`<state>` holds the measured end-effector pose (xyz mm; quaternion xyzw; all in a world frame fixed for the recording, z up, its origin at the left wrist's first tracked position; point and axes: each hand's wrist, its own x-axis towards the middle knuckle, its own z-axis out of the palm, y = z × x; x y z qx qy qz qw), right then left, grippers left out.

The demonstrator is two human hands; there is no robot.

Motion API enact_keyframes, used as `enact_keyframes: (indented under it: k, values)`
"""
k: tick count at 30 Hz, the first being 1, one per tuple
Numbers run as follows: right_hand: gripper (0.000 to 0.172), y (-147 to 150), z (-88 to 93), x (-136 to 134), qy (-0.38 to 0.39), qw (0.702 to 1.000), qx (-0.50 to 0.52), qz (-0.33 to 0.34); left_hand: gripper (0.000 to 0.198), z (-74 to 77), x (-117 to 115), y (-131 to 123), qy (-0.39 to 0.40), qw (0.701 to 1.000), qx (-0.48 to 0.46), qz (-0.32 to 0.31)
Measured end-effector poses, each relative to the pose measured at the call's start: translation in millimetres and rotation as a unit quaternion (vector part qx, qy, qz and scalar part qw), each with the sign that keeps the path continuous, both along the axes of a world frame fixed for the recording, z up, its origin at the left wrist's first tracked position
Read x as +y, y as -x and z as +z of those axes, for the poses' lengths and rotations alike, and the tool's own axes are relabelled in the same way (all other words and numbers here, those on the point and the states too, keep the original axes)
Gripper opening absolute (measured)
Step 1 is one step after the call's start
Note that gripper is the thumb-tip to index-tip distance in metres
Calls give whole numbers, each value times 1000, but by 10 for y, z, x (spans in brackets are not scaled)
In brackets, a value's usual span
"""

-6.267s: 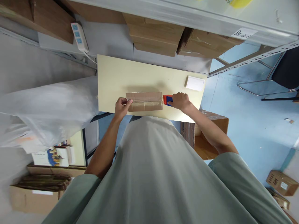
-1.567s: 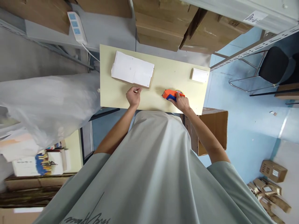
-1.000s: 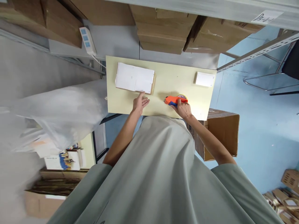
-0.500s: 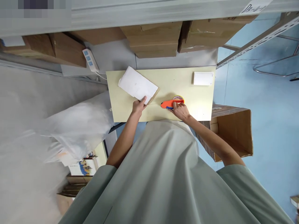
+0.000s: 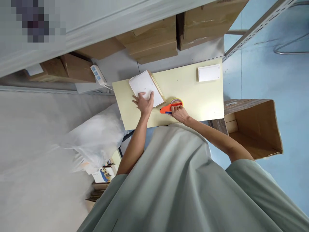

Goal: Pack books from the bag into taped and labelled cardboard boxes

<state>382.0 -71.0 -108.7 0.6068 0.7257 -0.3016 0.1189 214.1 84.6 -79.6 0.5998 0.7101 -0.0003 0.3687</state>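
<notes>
A flat white box (image 5: pixel 147 84) with brownish edges lies at an angle on the left part of the pale yellow table (image 5: pixel 188 90). My left hand (image 5: pixel 145 103) rests on its top near the front, fingers spread. To the right, my right hand (image 5: pixel 180 113) is closed around an orange tape dispenser (image 5: pixel 166 109) with a roll of tape in it. The dispenser's tip points left, close to the box's near right corner. A smaller white box (image 5: pixel 209 73) lies at the table's far right corner, apart from both hands.
Brown cartons (image 5: pixel 152 38) stand on a shelf behind the table, with a white power strip (image 5: pixel 98 74) at their left. An open cardboard box (image 5: pixel 256 129) is on the right. A translucent plastic bag (image 5: pixel 101 135) bulges beside the table's left edge.
My left hand has gone from gripping the white box's near corner to lying spread on its top. The box has turned on the table. The view has tilted.
</notes>
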Motion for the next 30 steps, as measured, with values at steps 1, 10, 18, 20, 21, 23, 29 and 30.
enact_keyframes:
  k: [1,10,18,20,21,23,29,30]
  values:
    - [59,10,7,-3,-1,1000,0,-2,81,-20,-1,-81,-4,999,21,30]
    - [60,61,-5,-119,11,999,19,-44,94,-123,-25,-401,23,989,112,89]
    - [62,2,-18,-496,0,999,35,-33,90,-192,-60,-330,-5,992,95,85]
    - [61,-65,-5,-563,-11,999,37,-33,90,-200,-71,-361,9,991,107,85]
    - [62,-100,6,-576,-15,999,37,-32,89,-200,-79,-381,21,991,104,80]
    - [63,-170,31,-569,-21,999,35,-28,85,-194,-108,-421,47,994,75,64]
    - [61,-632,84,-680,-6,999,-17,-27,80,-171,-239,-454,-1,994,98,57]
    - [59,-772,87,-751,3,999,-32,-38,81,-171,-253,-453,-15,992,116,53]
